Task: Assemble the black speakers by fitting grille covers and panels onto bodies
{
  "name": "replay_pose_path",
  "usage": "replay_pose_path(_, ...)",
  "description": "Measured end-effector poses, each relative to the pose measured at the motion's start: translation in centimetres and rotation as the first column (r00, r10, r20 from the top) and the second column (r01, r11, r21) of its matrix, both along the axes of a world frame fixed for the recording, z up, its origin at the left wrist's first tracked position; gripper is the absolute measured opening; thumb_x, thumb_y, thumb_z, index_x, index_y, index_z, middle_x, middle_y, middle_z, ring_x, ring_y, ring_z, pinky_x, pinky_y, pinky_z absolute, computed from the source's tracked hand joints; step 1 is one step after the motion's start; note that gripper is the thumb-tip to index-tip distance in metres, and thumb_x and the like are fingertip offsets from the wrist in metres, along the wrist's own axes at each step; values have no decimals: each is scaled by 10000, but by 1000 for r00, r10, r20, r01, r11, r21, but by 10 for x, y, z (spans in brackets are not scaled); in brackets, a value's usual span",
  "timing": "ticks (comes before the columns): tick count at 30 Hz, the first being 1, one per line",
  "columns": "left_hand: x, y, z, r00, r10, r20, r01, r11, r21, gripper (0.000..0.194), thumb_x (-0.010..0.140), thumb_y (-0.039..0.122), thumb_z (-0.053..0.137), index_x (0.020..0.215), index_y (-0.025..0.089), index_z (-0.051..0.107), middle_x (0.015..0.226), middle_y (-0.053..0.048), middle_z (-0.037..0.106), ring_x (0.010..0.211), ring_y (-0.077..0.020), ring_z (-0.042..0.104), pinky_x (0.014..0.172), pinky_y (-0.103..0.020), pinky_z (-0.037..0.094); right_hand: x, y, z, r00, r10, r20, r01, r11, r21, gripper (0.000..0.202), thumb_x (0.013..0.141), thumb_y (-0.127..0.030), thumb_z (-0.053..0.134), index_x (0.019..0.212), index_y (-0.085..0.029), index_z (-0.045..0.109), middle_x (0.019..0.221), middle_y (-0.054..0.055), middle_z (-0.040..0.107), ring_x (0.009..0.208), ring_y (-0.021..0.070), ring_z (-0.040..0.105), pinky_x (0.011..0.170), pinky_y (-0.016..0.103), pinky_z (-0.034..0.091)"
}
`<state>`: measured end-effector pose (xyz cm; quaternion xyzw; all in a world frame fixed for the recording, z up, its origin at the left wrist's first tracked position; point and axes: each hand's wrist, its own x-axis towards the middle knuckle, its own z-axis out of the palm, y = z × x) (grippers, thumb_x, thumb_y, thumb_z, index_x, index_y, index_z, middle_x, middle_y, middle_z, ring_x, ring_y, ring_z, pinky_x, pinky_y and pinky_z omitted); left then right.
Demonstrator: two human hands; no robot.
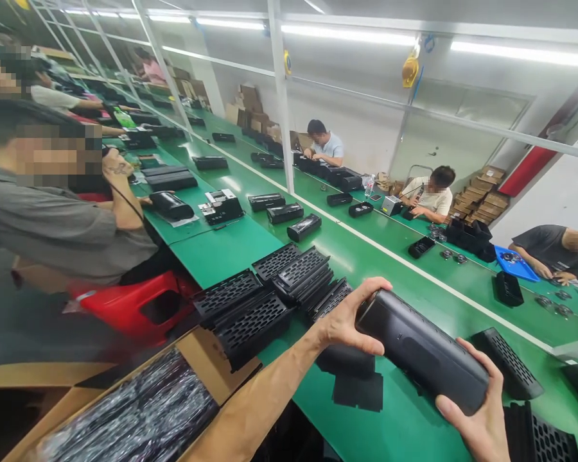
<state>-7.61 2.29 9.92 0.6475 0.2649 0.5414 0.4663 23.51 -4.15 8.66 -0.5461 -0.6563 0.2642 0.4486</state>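
Observation:
A black rounded speaker-like housing [426, 350] is held tilted above the green bench, its smooth side facing me. My left hand [354, 321] grips its upper left end, thumb below and fingers over the top edge. At the lower right end my right hand [484, 398] is wrapped round the housing, with the thumb on the near side. Beneath it, a flat black sheet [359, 390] lies on the bench. Stacks of black perforated grilles [255, 321] stand left of my left hand, and another perforated part [508, 362] lies beyond my right hand.
An open cardboard box [212, 366] with plastic-wrapped parts is at lower left, near a red chair [130, 308]. A person in a grey shirt [52, 224] sits at left. Black housings [304, 227] line the green belt; several people work across it. A blue tray [515, 264] is at right.

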Motion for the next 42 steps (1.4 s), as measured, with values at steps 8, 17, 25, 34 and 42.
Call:
replay_pose_path(8,57,-15,-56,747,32,664,187,948,-257,982,580,504,919,1457,361,503,1472,-68,561,1309,-360,554,1114,-514,435,-11,8,-3,994,107,-18,-107,993,-51,1268,739,-774,716,1660,-384,-64,1570,129,489,1360,467,549,974,582,560)
replay_pose_path(17,49,-36,-88,904,121,409,51,922,-385,1199,616,659,892,1611,323,313,1668,-153,359,1534,-404,317,1196,-540,347,-35,30,13,796,135,590,-309,929,205,907,690,-222,773,1532,-307,447,1413,154,582,1271,414,576,1051,594,456)
replay_pose_path(25,42,-47,-72,975,219,-45,-222,935,-276,848,656,446,867,1417,270,535,1428,-100,550,1237,-354,559,1113,-473,408,-6,27,5,751,207,627,-299,953,44,1019,731,-384,864,1606,-333,344,1571,147,462,1468,444,399,1202,700,236)
replay_pose_path(34,25,-54,-69,983,182,8,-168,924,-345,815,670,511,819,1386,257,526,1199,-59,650,1044,-295,608,934,-394,483,15,3,-26,981,176,-75,-189,959,-211,900,761,-734,747,1474,-274,444,1514,132,535,1382,371,528,1099,465,470)
replay_pose_path(42,32,-54,-90,974,225,-40,-221,885,-411,741,713,562,777,1342,231,571,1307,-89,636,1117,-323,598,977,-398,465,7,-9,-30,988,98,-121,-133,934,-330,906,787,-743,709,1508,-275,422,1527,142,523,1320,368,569,1068,490,490)
